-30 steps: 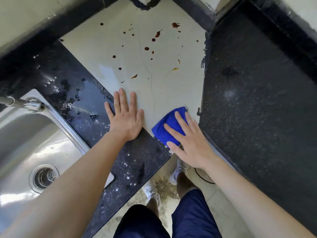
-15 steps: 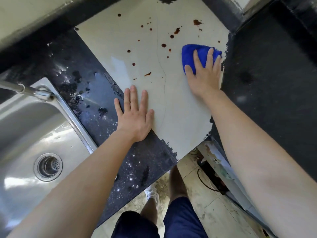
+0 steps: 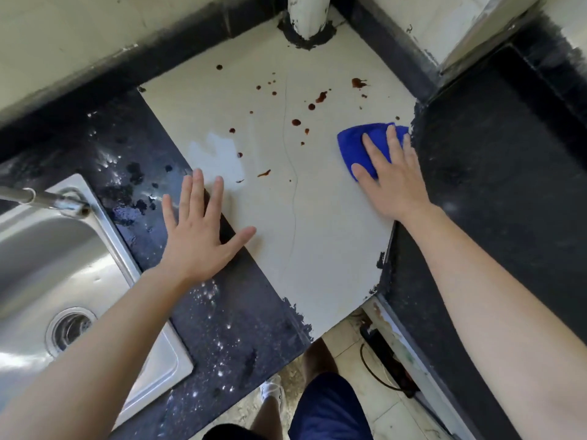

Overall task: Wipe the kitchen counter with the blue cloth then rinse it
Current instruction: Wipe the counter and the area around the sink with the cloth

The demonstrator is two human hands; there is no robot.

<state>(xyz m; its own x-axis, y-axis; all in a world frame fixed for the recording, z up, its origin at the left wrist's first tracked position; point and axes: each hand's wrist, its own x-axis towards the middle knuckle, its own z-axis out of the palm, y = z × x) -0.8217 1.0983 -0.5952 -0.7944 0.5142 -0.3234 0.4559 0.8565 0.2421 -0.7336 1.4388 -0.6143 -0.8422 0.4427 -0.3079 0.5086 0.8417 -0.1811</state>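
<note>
The blue cloth (image 3: 357,144) lies bunched on the pale middle panel of the bench (image 3: 317,236), at that panel's right edge and just beside the dark speckled slab. The right hand (image 3: 392,182) lies on top of it. Its grip is fully open, with fingers straight and slightly spread, pressing the cloth flat. The cloth shows past the fingertips and out to the left of the thumb (how far it reaches under the palm cannot be seen).

Brown stains (image 3: 296,122) dot the pale panel to the left of the cloth and farther back, apart from it. The left hand (image 3: 198,239) rests flat, its grip also open and holding nothing, across the seam between the wet dark slab and the pale panel. Left of it sits a steel sink (image 3: 38,249), with a tap (image 3: 47,200) reaching over its rim.
</note>
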